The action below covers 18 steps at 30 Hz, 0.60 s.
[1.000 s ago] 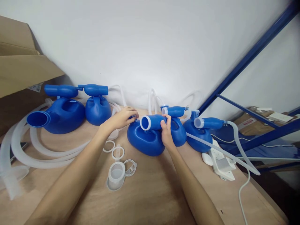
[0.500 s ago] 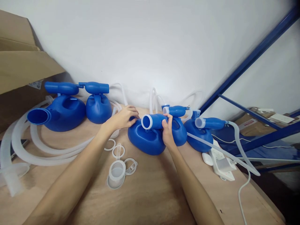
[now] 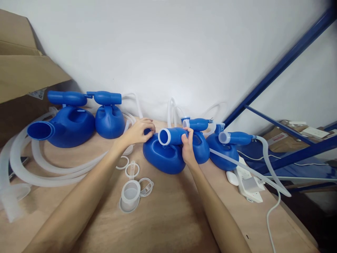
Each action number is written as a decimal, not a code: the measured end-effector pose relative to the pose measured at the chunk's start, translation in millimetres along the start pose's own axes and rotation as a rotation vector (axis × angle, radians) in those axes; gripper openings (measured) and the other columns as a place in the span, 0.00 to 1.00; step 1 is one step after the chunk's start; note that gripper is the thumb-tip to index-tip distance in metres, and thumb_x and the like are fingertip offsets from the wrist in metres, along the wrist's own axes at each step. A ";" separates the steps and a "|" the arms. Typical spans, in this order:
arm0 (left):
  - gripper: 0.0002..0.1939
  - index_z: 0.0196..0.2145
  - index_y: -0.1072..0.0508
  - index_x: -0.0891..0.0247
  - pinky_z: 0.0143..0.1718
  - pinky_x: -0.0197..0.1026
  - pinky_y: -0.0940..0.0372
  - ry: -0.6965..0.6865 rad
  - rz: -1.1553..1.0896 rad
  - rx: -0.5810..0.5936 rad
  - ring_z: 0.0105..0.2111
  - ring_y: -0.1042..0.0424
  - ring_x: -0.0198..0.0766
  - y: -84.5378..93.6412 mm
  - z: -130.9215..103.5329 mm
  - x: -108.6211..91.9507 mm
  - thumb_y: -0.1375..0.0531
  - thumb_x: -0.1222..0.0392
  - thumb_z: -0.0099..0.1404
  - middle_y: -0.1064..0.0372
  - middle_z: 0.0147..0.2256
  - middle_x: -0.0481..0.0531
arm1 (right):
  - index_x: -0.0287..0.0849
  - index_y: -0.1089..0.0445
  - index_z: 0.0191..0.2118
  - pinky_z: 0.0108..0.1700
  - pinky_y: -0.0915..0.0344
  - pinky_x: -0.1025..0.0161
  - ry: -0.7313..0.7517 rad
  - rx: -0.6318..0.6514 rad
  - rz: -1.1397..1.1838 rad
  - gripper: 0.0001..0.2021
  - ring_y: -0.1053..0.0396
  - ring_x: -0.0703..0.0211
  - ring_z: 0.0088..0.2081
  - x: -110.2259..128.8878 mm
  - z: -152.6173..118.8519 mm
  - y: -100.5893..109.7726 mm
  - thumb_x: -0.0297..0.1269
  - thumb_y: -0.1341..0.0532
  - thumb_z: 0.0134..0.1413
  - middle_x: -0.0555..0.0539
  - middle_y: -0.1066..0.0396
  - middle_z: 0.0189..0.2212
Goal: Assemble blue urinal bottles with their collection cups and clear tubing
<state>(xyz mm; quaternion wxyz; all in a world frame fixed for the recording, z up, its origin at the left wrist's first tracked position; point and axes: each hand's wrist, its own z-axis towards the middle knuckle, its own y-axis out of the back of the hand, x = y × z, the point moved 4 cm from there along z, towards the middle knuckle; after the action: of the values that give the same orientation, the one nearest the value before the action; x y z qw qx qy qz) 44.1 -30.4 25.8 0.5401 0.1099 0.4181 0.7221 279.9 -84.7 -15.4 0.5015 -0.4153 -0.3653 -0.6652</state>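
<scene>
A blue plastic urinal bottle rests on the wooden table in front of me. Across its top lies a blue tube-shaped mouthpiece with a white ring around its open end. My right hand is closed round the back end of this mouthpiece, thumb on the near side. At the bottle's far left end, my left hand has its fingers curled and thumb pressed in round the blue neck. The hand hides most of that neck. Left of the bottle lie several translucent caps and rings.
More blue bottles with mouthpieces stand to the left and right. Thick translucent hoses curl at left. A cardboard box is at far left. A white power strip and a blue shelf frame are at right.
The fingers of my left hand have shifted slightly at the bottle's neck. My right hand keeps its hold on the mouthpiece. The view has moved a little.
</scene>
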 end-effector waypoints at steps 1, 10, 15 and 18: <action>0.10 0.33 0.21 0.61 0.63 0.54 0.33 0.005 0.001 -0.004 0.49 0.23 0.48 -0.1 0.3 -0.1 0.43 0.65 0.68 0.19 0.38 0.54 | 0.52 0.39 0.52 0.60 0.34 0.48 -0.001 0.001 -0.002 0.22 0.32 0.47 0.53 0.5 -0.1 0.0 0.60 0.39 0.62 0.47 0.33 0.49; 0.09 0.36 0.20 0.61 0.58 0.55 0.30 0.016 0.027 0.024 0.49 0.23 0.51 -4.3 0.9 5.8 0.41 0.61 0.70 0.20 0.39 0.57 | 0.53 0.40 0.53 0.59 0.34 0.49 0.012 0.010 -0.012 0.22 0.32 0.49 0.50 1.8 -1.0 -0.2 0.60 0.40 0.63 0.47 0.34 0.47; 0.11 0.40 0.18 0.62 0.60 0.55 0.31 0.012 0.039 0.040 0.51 0.23 0.51 -2.0 -0.3 3.7 0.41 0.60 0.71 0.19 0.44 0.59 | 0.52 0.40 0.53 0.57 0.33 0.50 0.011 0.004 -0.017 0.22 0.32 0.50 0.49 1.9 -1.1 0.3 0.60 0.40 0.63 0.47 0.34 0.48; 0.11 0.39 0.16 0.61 0.61 0.56 0.31 0.005 0.046 0.055 0.52 0.24 0.52 -0.9 -0.7 2.4 0.40 0.61 0.69 0.19 0.46 0.59 | 0.52 0.40 0.53 0.58 0.34 0.49 0.004 0.004 -0.012 0.22 0.32 0.49 0.50 1.4 -1.1 0.4 0.60 0.40 0.63 0.47 0.34 0.48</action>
<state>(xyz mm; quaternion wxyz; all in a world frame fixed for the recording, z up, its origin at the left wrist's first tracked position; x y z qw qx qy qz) 43.3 -28.6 24.0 0.5190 0.1323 0.4364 0.7230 279.8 -86.2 -14.5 0.4991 -0.4108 -0.3679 -0.6684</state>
